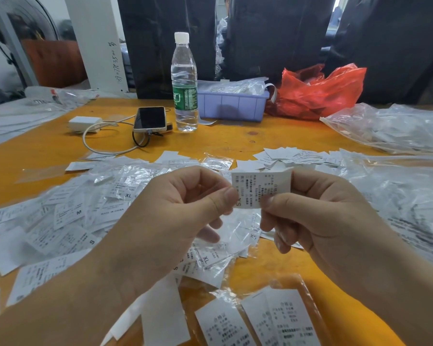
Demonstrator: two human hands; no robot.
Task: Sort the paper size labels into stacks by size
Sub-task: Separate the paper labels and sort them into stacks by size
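Note:
Both hands hold one white paper size label (260,186) above the table's middle. My left hand (185,203) pinches its left edge between thumb and forefinger. My right hand (318,208) pinches its lower right part. The label is turned sideways and reads XS at its lower left corner. A loose heap of labels (80,216) marked M, S, XL and XS, mixed with small clear bags, covers the table left and below my hands. A scattered group of labels (293,156) lies behind my hands. Near the front edge are three labels side by side (258,320).
The orange table (235,138) carries a water bottle (184,83), a phone (150,118) with a white charger and cable (85,123), a lilac tray (233,106), a red plastic bag (318,93) and clear bags of labels (395,128) at the right.

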